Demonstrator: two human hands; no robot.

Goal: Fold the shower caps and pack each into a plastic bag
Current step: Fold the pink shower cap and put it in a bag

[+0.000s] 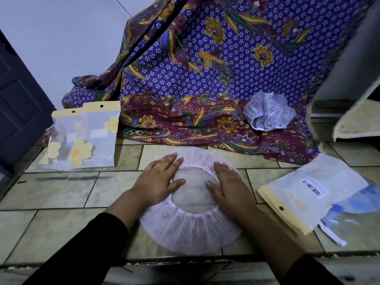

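Pink shower cap (pixel 190 229) spread flat and round on the tiled floor (pixel 61 194), elastic opening upward, right in front of the knees; not yet folded. Left hand (pixel 159 181) pressed palm-down on the left of the ruffled rim, fingers (pixel 172 159) splayed and flat, gripping nothing; right hand (pixel 229 185) likewise flat on the right of the rim, fingers loose and extended, only smoothing or pinning the cap. Probably the flattening step just ahead of the first fold.

Further out: a second cap, crumpled and white (pixel 268 112), lying on the patterned cloth (pixel 195 79) behind, well apart from the hands, unfolded and unbagged. At left, two clear bags with yellow headers (pixel 86 134) leaning side by side, yellow flower shapes visible inside; cannot tell for sure whether those hold folded caps. At right, a flat bag with a barcode label (pixel 308 194) lying on the floor, seemingly empty, with a bluish plastic piece (pixel 355 212) beside it, contents unclear.

Judging by this: at least two caps left to fold and bag; the present one barely begun.
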